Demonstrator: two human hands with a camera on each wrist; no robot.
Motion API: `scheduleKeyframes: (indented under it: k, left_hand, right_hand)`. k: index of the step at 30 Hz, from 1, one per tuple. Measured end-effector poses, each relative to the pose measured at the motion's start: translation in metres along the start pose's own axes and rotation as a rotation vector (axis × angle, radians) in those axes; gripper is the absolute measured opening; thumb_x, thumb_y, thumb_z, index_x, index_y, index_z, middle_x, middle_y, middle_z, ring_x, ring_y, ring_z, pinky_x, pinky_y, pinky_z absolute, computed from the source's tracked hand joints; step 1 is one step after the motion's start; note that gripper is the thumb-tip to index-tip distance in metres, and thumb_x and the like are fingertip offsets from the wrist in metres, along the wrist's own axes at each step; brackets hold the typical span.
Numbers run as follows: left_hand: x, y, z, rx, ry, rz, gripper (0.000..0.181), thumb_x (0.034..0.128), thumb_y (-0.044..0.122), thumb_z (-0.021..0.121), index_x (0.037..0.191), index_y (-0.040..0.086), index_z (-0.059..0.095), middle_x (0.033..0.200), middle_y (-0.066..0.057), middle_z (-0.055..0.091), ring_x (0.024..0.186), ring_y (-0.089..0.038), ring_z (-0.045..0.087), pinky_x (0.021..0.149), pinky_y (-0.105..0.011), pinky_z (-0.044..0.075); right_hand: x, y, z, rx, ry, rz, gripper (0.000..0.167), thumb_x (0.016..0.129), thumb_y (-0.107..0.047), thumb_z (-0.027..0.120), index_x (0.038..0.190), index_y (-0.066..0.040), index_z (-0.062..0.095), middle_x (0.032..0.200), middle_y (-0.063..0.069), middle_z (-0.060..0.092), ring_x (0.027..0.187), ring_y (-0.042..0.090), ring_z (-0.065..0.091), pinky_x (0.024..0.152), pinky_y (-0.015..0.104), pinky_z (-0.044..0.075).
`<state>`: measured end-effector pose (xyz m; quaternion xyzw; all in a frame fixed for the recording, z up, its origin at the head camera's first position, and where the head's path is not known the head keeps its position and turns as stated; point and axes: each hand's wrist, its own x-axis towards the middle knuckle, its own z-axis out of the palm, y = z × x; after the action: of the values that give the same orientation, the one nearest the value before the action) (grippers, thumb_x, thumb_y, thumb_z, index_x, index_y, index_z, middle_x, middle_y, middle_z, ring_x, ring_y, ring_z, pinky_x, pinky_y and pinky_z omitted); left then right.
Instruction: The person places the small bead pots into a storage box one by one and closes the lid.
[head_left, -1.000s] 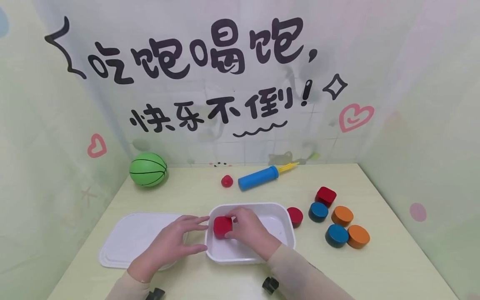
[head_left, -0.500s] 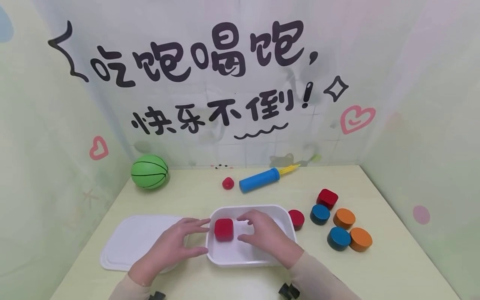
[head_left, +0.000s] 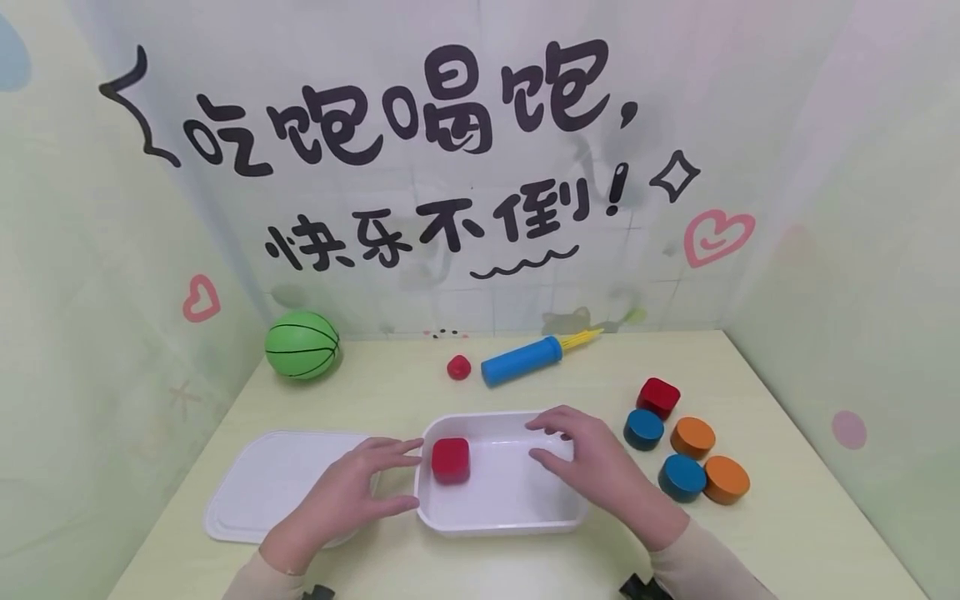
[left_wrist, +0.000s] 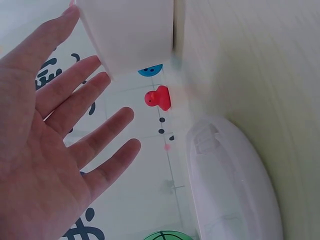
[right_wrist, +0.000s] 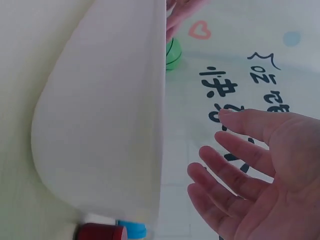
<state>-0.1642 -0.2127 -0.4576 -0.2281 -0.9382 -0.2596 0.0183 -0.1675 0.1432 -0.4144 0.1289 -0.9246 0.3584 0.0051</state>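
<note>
Pale hanging sheeting (head_left: 810,125), printed with black Chinese characters and pink hearts, surrounds a light wood-toned table (head_left: 802,542) on three sides. At its centre sits a white, rounded rectangular plastic box (head_left: 495,527), lidless. Within it, near the left end, a glossy red block with rounded corners (head_left: 451,460) rests on the bottom, touched by neither hand.

A person's left hand (head_left: 360,485) is spread at the box's left rim, thumb apart from the fingers; the thumb tip seems to touch the box. The right hand (head_left: 603,458) is above the box's right end, fingers loosely bent, thumb apart, holding nothing.

Placing the red block looks finished, and the work seems to be between pieces. Fetching another would call for the right hand to clear the right rim and reach rightward.

On that side are a second red rounded-square block (head_left: 659,397), two blue discs (head_left: 643,429) and two orange discs (head_left: 693,438), crowded enough that a grasp could nudge a neighbour. The right wrist view also shows a dark red piece (right_wrist: 101,232) just beside the box, perhaps in the way.

A white plastic lid (head_left: 273,479) lies left, partly behind the left hand. Farther back are a green ball with black lines (head_left: 302,346), a small red figure (head_left: 459,367) and a blue tube with a yellow tip (head_left: 521,361).
</note>
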Motion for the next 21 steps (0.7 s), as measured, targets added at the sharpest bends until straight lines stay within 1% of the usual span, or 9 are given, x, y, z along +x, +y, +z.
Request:
scheduleKeyframes:
  k: [3,6,10,12,14,17,19,21]
  left_hand:
    - [0.0,0.0,0.0,0.002,-0.001,-0.003,0.051,0.0793,0.048,0.087,0.126,0.033,0.074,0.148,0.022,0.057,0.138,-0.018,0.054,0.108,-0.054,0.051]
    - [0.0,-0.001,0.0,0.009,0.0,0.001,0.051,0.0791,0.048,0.087,0.126,0.034,0.075,0.148,0.022,0.057,0.138,-0.017,0.054,0.108,-0.053,0.051]
    - [0.0,-0.001,0.0,0.011,0.0,0.001,0.05,0.0789,0.048,0.087,0.125,0.035,0.075,0.148,0.022,0.057,0.139,-0.018,0.054,0.108,-0.053,0.051]
    - [0.0,-0.001,0.0,0.01,0.002,0.002,0.05,0.079,0.049,0.087,0.125,0.035,0.075,0.148,0.02,0.058,0.139,-0.019,0.055,0.108,-0.054,0.051]
    - [-0.001,0.0,0.0,0.006,0.006,0.001,0.05,0.0789,0.049,0.087,0.125,0.034,0.075,0.147,0.019,0.059,0.139,-0.021,0.055,0.108,-0.056,0.05]
    - [-0.001,0.0,0.0,0.005,0.008,0.002,0.049,0.0793,0.049,0.087,0.125,0.034,0.075,0.148,0.017,0.059,0.139,-0.023,0.055,0.108,-0.057,0.05]
    - [-0.001,0.0,-0.001,0.004,0.007,0.002,0.049,0.0795,0.048,0.087,0.125,0.034,0.075,0.148,0.018,0.059,0.139,-0.022,0.055,0.108,-0.056,0.05]
    - [-0.001,0.0,-0.001,0.01,0.005,0.006,0.05,0.0798,0.049,0.086,0.126,0.034,0.074,0.148,0.019,0.058,0.139,-0.02,0.055,0.108,-0.055,0.051]
  right_hand:
    - [-0.003,0.016,-0.011,-0.008,0.025,-0.031,0.042,0.086,-0.022,0.085,0.126,-0.022,0.072,0.124,-0.003,0.071,0.111,0.025,0.068,0.089,0.041,0.063]
    - [-0.005,0.032,-0.021,-0.013,0.039,-0.063,0.047,0.087,-0.021,0.085,0.131,-0.019,0.068,0.125,0.0,0.071,0.109,0.024,0.068,0.085,0.035,0.063]
    - [-0.005,0.053,-0.032,0.014,0.064,-0.093,0.042,0.092,-0.013,0.079,0.132,-0.016,0.068,0.123,0.001,0.071,0.104,0.019,0.068,0.083,0.027,0.061]
    - [-0.005,0.064,-0.036,0.022,0.063,-0.101,0.038,0.095,-0.01,0.074,0.132,-0.014,0.068,0.123,0.001,0.071,0.103,0.018,0.068,0.083,0.025,0.06]
    - [-0.004,0.073,-0.038,0.004,0.059,-0.103,0.038,0.096,-0.01,0.073,0.133,-0.015,0.068,0.124,-0.001,0.071,0.105,0.019,0.068,0.084,0.027,0.061]
    - [-0.001,0.086,-0.04,-0.03,0.045,-0.123,0.039,0.094,-0.012,0.076,0.131,-0.016,0.069,0.127,0.0,0.071,0.11,0.022,0.068,0.087,0.037,0.063]
    - [0.001,0.095,-0.04,-0.062,0.041,-0.152,0.04,0.091,-0.012,0.079,0.13,-0.015,0.069,0.129,0.001,0.07,0.113,0.025,0.067,0.089,0.044,0.062]
    - [0.003,0.102,-0.04,-0.088,0.035,-0.174,0.041,0.089,-0.014,0.082,0.129,-0.014,0.07,0.13,0.003,0.069,0.114,0.027,0.067,0.09,0.047,0.062]
